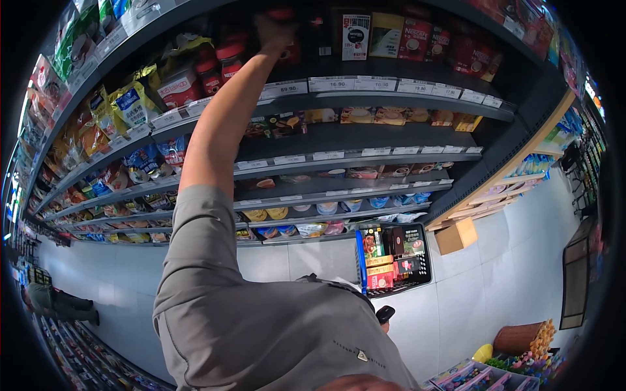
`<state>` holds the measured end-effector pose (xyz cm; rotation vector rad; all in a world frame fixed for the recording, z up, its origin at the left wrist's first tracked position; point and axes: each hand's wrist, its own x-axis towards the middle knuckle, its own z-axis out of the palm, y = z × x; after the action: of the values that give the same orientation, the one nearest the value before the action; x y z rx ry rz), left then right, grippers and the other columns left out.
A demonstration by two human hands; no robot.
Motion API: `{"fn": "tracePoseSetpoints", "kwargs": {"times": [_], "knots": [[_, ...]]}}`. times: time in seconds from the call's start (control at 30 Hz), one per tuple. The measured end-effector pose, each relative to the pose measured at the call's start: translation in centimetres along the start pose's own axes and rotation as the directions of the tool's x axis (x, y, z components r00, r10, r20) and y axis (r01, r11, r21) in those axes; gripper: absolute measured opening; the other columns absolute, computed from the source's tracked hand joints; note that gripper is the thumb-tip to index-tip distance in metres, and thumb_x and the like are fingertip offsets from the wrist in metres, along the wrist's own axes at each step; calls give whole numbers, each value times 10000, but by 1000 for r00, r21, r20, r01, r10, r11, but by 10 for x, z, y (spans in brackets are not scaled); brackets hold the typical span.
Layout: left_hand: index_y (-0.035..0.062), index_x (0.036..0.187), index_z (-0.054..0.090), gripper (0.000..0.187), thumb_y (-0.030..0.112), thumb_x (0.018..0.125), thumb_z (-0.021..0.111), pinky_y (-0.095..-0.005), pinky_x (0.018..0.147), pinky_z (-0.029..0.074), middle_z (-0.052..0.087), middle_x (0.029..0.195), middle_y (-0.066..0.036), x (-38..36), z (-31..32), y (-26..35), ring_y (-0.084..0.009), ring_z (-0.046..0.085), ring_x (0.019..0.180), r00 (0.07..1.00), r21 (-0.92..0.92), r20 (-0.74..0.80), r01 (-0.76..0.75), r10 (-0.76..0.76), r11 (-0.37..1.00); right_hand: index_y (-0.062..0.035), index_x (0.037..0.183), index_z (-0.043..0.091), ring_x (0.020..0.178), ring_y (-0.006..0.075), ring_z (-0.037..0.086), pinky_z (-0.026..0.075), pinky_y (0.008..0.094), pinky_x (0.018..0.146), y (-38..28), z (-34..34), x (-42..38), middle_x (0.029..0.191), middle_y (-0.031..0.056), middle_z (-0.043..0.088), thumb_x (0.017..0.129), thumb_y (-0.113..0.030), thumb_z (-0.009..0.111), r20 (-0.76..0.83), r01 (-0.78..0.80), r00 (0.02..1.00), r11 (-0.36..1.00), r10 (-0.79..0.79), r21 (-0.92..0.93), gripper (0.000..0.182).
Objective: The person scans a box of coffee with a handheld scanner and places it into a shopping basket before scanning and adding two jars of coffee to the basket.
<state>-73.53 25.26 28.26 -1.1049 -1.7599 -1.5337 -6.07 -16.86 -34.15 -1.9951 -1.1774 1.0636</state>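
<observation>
A red-lidded jar (282, 14) stands on the top shelf (339, 83), at the upper middle of the frame, and is half hidden in shadow. The person's left hand (274, 31) reaches up to it and touches it; if the fingers grip it or stay open, I cannot tell. The right hand is not visible. More jars (229, 60) stand just to the left, coffee boxes (417, 38) to the right. Lower, right of the centre, a basket (392, 259) with packets stands on the floor (456, 306).
</observation>
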Motion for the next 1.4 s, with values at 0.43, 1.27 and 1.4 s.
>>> {"fn": "tracePoseSetpoints", "kwargs": {"times": [0.43,1.27,1.4], "knots": [[-156,1189,396,971,397,537,856,-388,973,445,519,1189,-303,1,6,-1,-372,543,1120,997,101,73,-6,-2,995,-47,1098,587,952,298,613,459,388,865,-27,-16,2,1011,143,648,692,-230,727,55,62,997,998,-62,-4,467],[81,1086,630,413,239,728,763,-392,915,436,594,1128,-122,-58,-173,74,-297,552,1055,826,113,-76,-549,558,828,-119,1221,556,1038,295,552,425,405,916,-17,-6,3,1135,136,598,800,-384,633,214,124,969,992,-125,20,502],[75,1106,613,454,293,733,749,-402,898,431,598,1100,-121,-55,-201,42,-305,531,1071,888,354,73,-449,455,820,-131,1240,551,1052,295,542,419,407,924,-7,5,15,1155,135,589,818,-408,618,237,143,961,989,-145,26,510]]}}
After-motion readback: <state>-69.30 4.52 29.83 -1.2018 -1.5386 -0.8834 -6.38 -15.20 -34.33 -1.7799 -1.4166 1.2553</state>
